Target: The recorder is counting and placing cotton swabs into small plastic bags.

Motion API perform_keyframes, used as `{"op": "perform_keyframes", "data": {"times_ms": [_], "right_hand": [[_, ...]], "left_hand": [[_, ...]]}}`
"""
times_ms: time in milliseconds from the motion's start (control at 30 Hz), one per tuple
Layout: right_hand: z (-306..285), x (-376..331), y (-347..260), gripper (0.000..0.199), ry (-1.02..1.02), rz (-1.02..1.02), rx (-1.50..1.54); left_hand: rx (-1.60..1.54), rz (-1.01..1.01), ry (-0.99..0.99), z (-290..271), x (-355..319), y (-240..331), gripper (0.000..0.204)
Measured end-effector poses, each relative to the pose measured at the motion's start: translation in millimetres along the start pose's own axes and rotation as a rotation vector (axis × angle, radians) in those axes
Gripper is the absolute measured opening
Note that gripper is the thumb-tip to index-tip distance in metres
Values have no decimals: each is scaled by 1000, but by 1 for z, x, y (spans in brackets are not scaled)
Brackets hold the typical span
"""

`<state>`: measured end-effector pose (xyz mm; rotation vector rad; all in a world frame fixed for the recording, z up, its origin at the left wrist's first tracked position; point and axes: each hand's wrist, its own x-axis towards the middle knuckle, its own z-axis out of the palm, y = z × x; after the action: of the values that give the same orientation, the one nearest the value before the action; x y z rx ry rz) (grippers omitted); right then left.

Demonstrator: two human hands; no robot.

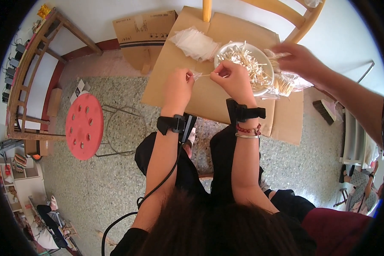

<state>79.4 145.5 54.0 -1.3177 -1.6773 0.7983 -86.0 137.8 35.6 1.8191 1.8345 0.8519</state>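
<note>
Clear plastic, a tiny see-through sleeve (197, 75), is pinched in your left hand (178, 87), fingers curled tight on its near end. Your right hand (234, 79) nips a thin white cotton swab (205, 75) between thumb and fingertips, its tip right at the sleeve's mouth, the two hands close together over the brown cardboard surface (209, 96). Whether the swab is already inside the sleeve, you cannot tell from here.

Just right of your right hand sits the white bowl (260, 87), heaped with loose cotton swabs (247, 62); your knuckles are touching its near-left rim. Far and left of the bowl lies a stack of clear sleeves (195, 42) on the cardboard. Right of the bowl, a bundle of bagged swabs (283, 83) lies against it.

Another person's hand (301, 59) comes in from the right, fingers spread loosely over those bagged swabs, beyond the bowl.

Both your wrists carry black straps; the right one also wears a red bead bracelet (247, 129). Far off, a cardboard box (145, 32) leans at the wall. To the left, a red round stool (84, 126) stands on the speckled floor (98, 183).
</note>
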Motion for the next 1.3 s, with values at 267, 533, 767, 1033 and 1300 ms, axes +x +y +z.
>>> {"op": "perform_keyframes", "data": {"times_ms": [267,533,767,1033,1300], "right_hand": [[16,3,2,14,22,-46,-29],[27,4,2,16,47,-98,-90],[23,5,4,18,-16,-52,-27],[31,6,1,13,58,-67,-42],[33,6,9,12,23,-76,-104]], "left_hand": [[9,150,72,3,0,-4,14],[-137,89,25,-1,1,4,13],[-159,107,55,0,3,4,12],[-158,115,43,-1,4,0,18],[-197,113,20,-4,4,5,16]]}}
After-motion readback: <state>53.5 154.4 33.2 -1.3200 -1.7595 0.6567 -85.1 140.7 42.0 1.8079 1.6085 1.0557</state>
